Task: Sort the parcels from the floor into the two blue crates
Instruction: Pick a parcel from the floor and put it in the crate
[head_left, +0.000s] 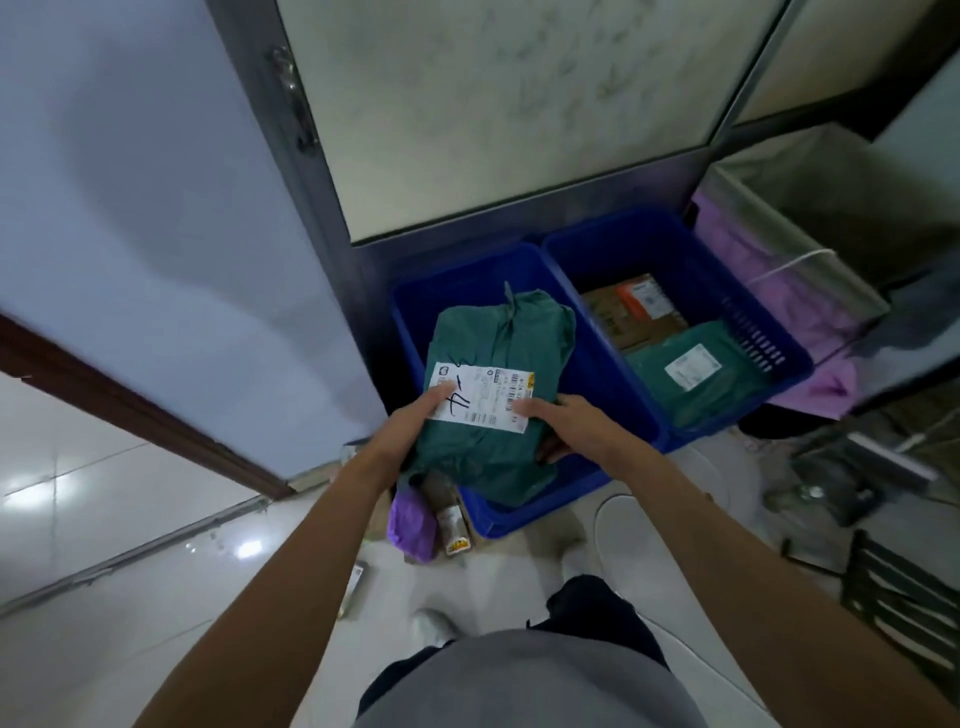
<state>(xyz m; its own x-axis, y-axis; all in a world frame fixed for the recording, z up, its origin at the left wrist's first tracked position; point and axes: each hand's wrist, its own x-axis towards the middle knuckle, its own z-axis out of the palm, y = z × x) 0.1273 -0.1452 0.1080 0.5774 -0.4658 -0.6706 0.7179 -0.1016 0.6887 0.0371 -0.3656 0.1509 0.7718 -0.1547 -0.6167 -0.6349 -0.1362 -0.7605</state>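
Observation:
A green plastic-wrapped parcel (498, 384) with a white shipping label hangs over the left blue crate (415, 306). My left hand (410, 423) grips its near left edge, thumb on the label. Its near right edge is held by my right hand (571, 423), fingers curled under it. The right blue crate (727, 291) holds a brown cardboard box (631, 312) and another green parcel (696, 374) with a white label. A purple parcel (413, 522) and a small taped brown parcel (449, 514) lie on the floor by the left crate's near corner.
Both crates stand against a dark-framed glass door (493, 104). A grey bin with a purple liner (789, 249) is right of them. A dark slatted object (904, 608) sits at the near right. Pale floor tiles (130, 597) spread to the left.

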